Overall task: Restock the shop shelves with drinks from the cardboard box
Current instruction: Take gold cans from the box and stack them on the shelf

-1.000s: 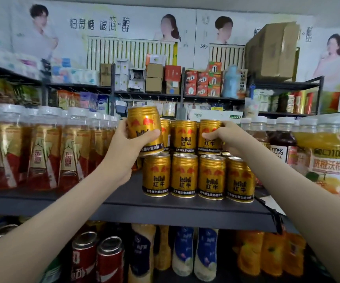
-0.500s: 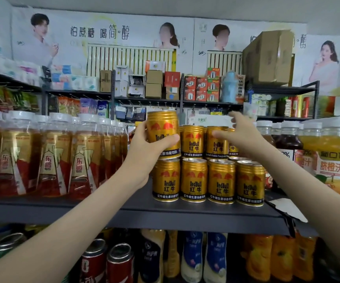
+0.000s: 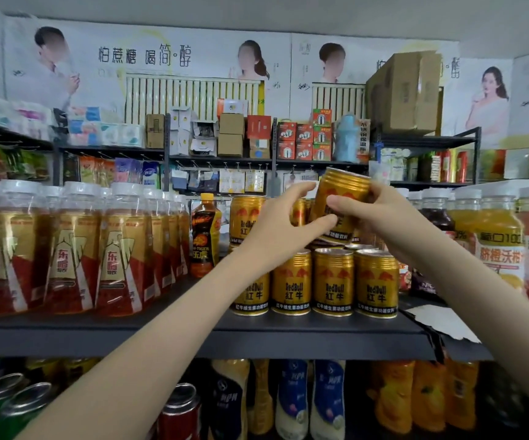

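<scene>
A gold Red Bull can is held tilted above the stacked gold cans on the dark shelf. My left hand grips its left side between thumb and fingers. My right hand grips its right side, thumb across the front. Below stands a front row of gold cans, with one upper-tier can showing to the left of my hands. The restock box is not in view.
Red-and-gold labelled bottles fill the shelf's left, next to a Hi-Tiger bottle. Orange juice bottles stand at the right. A torn paper scrap lies on the shelf. Bottles and cans fill the lower shelf.
My left hand has carried the can from the stack's left end to the right. My right hand has left the upper-tier can and taken hold of the carried one.
</scene>
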